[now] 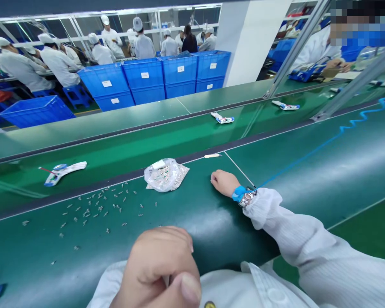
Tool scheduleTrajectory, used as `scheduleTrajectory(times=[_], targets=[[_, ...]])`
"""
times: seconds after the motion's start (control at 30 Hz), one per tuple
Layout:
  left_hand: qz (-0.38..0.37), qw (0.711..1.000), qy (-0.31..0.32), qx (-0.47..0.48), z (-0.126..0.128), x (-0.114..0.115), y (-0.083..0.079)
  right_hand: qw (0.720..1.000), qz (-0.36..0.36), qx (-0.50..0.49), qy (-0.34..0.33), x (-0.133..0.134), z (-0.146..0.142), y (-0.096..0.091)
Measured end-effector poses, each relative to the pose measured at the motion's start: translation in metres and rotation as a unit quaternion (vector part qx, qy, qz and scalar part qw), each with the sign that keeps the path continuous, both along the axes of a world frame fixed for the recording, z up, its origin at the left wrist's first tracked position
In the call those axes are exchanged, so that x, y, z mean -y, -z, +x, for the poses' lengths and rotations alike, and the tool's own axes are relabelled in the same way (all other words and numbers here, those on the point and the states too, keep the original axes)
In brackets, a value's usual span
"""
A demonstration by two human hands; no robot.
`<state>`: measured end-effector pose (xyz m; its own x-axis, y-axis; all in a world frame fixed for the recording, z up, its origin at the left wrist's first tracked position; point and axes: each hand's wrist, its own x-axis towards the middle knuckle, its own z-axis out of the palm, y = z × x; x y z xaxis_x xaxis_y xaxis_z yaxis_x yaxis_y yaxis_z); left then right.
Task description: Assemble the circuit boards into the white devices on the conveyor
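Observation:
My left hand (160, 269) is close to the camera at the bottom middle, curled into a fist with the thumb pressed against the fingers; whatever is inside is hidden. My right hand (223, 182) rests on the green table mat (195, 222) with its fingers curled under, a blue wrist strap (239, 193) and a watch on the wrist. To its left lies a clear plastic bag (166, 174) of small parts. Several tiny metal parts (96, 207) are scattered on the mat further left.
A white and blue device (62, 171) lies on the conveyor belt (131, 149), with two more (223, 119) (286, 105) further along. A blue coiled cord (308, 154) runs from the strap. Blue crates (154, 77) and several workers in white stand behind. Another person (321, 47) works at top right.

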<state>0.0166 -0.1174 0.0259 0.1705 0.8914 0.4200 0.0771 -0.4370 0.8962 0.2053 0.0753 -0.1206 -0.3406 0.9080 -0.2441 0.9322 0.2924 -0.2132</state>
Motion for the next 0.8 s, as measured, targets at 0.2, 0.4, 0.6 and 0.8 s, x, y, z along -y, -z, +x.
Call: scheduleTrajectory(times=[0.2,0.4,0.6,0.8], targets=[[-0.058,0.998,-0.032,-0.002,-0.001,0.004,0.004,0.995,0.000,-0.075,-0.062,-0.002,-0.014,-0.015],[-0.097,0.995,-0.017,0.012,-0.004,0.007,0.007,0.960,0.040,-0.241,-0.135,-0.004,-0.081,-0.057],[-0.116,0.964,0.089,0.223,-0.010,0.006,0.008,0.935,0.070,-0.333,-0.098,-0.010,-0.098,-0.049],[-0.161,0.938,0.060,0.300,-0.008,0.016,-0.002,0.946,-0.001,-0.318,-0.054,0.009,-0.054,-0.006]])
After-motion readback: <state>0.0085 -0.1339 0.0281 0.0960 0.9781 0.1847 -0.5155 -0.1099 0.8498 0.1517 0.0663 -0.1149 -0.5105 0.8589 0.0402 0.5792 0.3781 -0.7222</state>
